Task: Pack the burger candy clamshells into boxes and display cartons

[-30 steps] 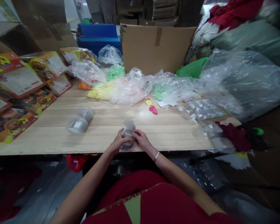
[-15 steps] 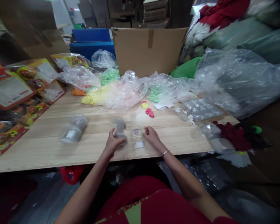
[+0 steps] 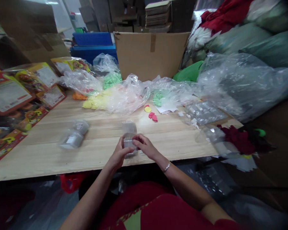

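Stack of clear plastic trays [image 3: 130,139], held upright at the near edge of the wooden table [image 3: 50,150], between both our hands. We judge it very light, thin-walled and springy: stiff enough to stand as a stack, but easy to dent or crack if squeezed hard. The glossy faces look slippery, and nested pieces could slide apart. Best hold, as we read it, is on the two narrow sides, low down, with fingertips spread so the layers stay together.

Look: transparent, faintly grey, ribbed or layered along its height, top edge showing a row of small bumps. What sits inside, if anything, is too blurred to tell.

Left hand [image 3: 118,154]: fingers curled round the stack's left side and lower part, closed on it. Right hand [image 3: 145,146]: fingers bent, tips pinching the stack's right upper edge; a bracelet [image 3: 167,166] on that wrist.

Outward: a second clear bundle [image 3: 74,137] lies on its side well to the left. Small pink and yellow foam shapes [image 3: 151,113] lie beyond the stack. Behind them, crumpled plastic bags [image 3: 127,94] holding yellow and green pieces, then a cardboard box [image 3: 151,54]. Printed orange packs [image 3: 12,95] crowd the left edge.
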`<state>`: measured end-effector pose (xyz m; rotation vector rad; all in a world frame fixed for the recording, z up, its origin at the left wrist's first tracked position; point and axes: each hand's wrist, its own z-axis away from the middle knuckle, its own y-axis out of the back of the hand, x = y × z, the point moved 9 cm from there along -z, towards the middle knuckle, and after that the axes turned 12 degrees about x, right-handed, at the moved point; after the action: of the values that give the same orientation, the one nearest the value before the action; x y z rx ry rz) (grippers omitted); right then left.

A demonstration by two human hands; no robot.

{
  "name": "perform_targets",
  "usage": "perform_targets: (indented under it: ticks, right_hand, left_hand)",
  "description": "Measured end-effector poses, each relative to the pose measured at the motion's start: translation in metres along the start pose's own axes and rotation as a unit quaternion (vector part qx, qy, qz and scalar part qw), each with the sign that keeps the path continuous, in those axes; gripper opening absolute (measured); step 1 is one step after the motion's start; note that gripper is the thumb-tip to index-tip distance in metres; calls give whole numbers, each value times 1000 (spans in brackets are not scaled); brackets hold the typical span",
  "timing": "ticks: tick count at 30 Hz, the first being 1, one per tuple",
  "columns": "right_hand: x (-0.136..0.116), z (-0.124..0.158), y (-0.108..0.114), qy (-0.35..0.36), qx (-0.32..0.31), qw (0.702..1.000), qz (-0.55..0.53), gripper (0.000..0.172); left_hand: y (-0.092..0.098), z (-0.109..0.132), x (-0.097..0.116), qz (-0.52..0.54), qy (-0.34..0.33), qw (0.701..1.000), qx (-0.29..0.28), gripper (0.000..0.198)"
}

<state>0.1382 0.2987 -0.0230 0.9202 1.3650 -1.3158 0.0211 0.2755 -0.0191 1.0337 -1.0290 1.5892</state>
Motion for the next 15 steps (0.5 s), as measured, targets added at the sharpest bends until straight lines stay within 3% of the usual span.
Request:
perform_targets:
  ticks: [4,9,12,15]
  right_hand:
    - [-4,9,18,-2,29,999,-37,39]
    - [-5,13,42,-22,81,995,-56,32]
    - [1,8,78,-23,135,991,-7,26]
    - [14,1,139,-26,238,968,77,24]
  left_hand:
    - [-18,-1,0,-66,-15,998,14,105]
    - [-46,2,-3,33,52,995,-75,81]
    - [-36,-7,-1,15,33,999,-40,80]
    - [-10,-22,4,-56,-22,998,31,90]
